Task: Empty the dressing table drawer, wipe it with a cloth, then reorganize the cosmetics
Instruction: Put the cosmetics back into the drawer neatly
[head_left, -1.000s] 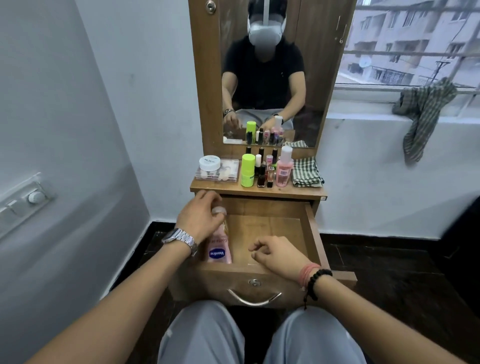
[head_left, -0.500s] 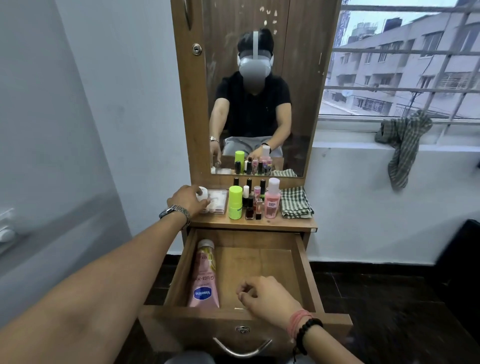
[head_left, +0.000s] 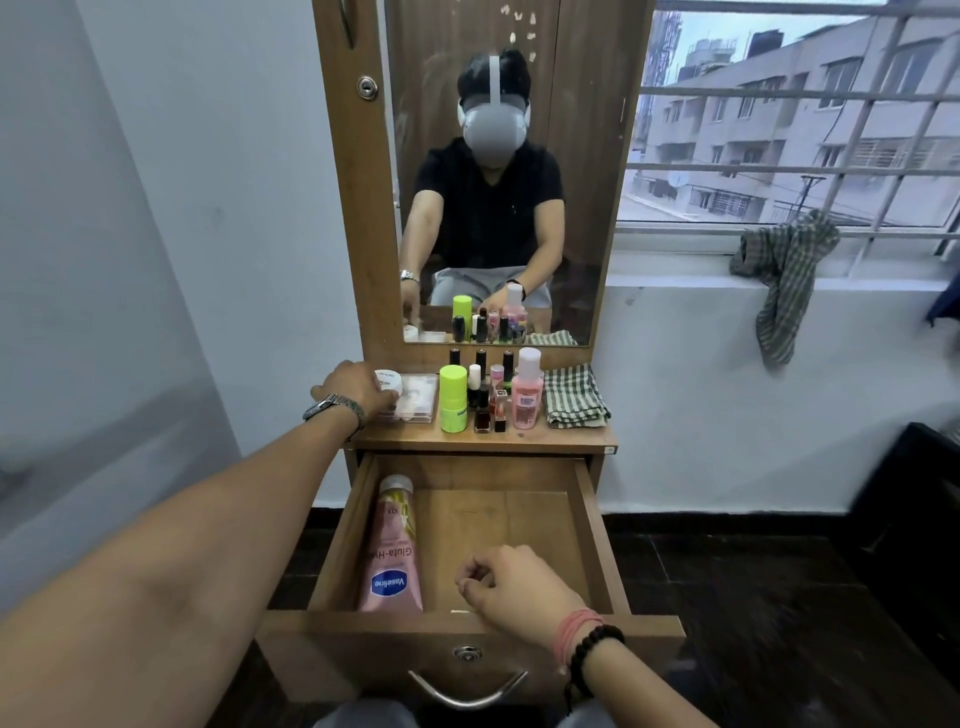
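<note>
The wooden drawer (head_left: 589, 525) stands pulled out below the dressing table top (head_left: 483, 442). A pink Vaseline lotion tube (head_left: 390, 561) lies along the drawer's left side. My left hand (head_left: 358, 387) reaches up to the table top and closes around a small white round jar (head_left: 389, 382), which sits on a clear flat case (head_left: 415, 400). My right hand (head_left: 511, 584) rests at the drawer's front edge, fingers curled with nothing visible in them. On the top stand a lime green bottle (head_left: 453, 397), several nail polish bottles (head_left: 485, 395), a pink bottle (head_left: 527, 395) and a folded checked cloth (head_left: 575, 397).
A mirror (head_left: 498, 171) rises behind the table top and reflects me. A second checked cloth (head_left: 784, 275) hangs off the window ledge at the right. A white wall runs close along the left. Dark floor lies around the table, with a dark object at the far right.
My left hand left the lotion tube in the drawer and rose to the table top, closing on the white jar. The view tilted upward. My right hand stayed at the drawer front.
</note>
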